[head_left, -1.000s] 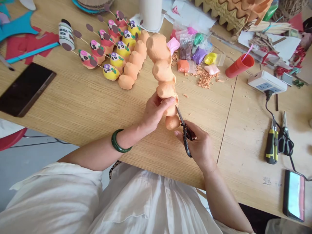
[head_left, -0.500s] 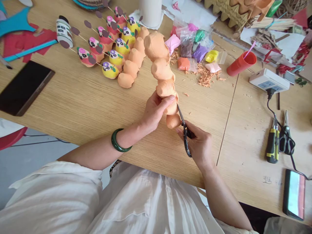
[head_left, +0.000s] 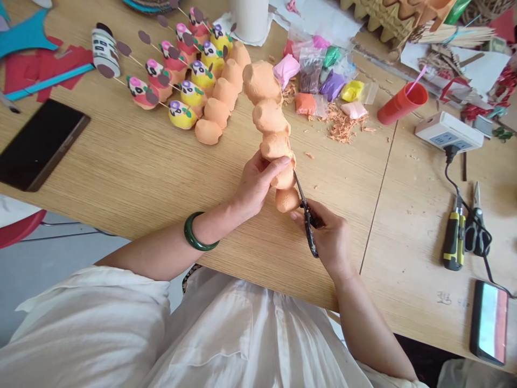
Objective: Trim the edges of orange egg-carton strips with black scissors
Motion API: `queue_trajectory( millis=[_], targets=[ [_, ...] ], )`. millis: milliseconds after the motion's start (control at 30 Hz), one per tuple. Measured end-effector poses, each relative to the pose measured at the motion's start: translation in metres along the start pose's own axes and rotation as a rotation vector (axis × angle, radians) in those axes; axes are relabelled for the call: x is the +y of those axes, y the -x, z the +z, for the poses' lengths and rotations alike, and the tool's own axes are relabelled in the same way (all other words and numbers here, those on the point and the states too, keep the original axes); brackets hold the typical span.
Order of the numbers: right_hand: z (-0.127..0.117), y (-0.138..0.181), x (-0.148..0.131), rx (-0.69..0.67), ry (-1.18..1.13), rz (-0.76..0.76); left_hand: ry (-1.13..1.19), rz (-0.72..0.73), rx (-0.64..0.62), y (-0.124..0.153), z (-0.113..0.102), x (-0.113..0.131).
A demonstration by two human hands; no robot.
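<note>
The left hand (head_left: 256, 183) has its fingers clamped on an orange lumpy strip (head_left: 271, 121) above the bench (head_left: 133, 172). The right hand (head_left: 329, 237) grips black scissors (head_left: 307, 218), whose blades seem to bite between the strip's two nearest lumps.

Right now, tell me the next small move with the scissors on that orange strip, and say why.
Probably close the scissors a little: their blades sit at the neck between the end cup and the rest of the orange strip, which the left hand grips just above; the right hand holds the handles.
</note>
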State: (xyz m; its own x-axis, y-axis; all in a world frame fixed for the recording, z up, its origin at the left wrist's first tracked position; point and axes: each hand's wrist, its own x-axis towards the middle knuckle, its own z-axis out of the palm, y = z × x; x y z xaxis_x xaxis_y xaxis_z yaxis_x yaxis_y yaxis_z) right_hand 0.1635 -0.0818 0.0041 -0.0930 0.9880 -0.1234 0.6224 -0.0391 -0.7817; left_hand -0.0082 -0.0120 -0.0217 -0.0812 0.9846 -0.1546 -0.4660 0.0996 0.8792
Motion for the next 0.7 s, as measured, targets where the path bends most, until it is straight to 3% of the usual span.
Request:
queue_trajectory(
  millis=[100,267,467,700],
  targets=[
    [-0.001,-0.001,-0.003,-0.007,-0.035,-0.002,0.000,-0.019,-0.001,0.000,0.000,0.000],
    [-0.001,-0.002,-0.004,-0.193,-0.418,0.114,0.017,-0.057,-0.001,0.000,0.001,0.001],
    [0.001,-0.002,0.008,0.068,-0.246,0.084,0.030,-0.019,0.012,-0.002,0.000,0.003],
    [-0.007,-0.008,0.004,0.024,-0.425,0.168,0.101,-0.052,0.022,0.001,0.003,0.009]
  ],
)
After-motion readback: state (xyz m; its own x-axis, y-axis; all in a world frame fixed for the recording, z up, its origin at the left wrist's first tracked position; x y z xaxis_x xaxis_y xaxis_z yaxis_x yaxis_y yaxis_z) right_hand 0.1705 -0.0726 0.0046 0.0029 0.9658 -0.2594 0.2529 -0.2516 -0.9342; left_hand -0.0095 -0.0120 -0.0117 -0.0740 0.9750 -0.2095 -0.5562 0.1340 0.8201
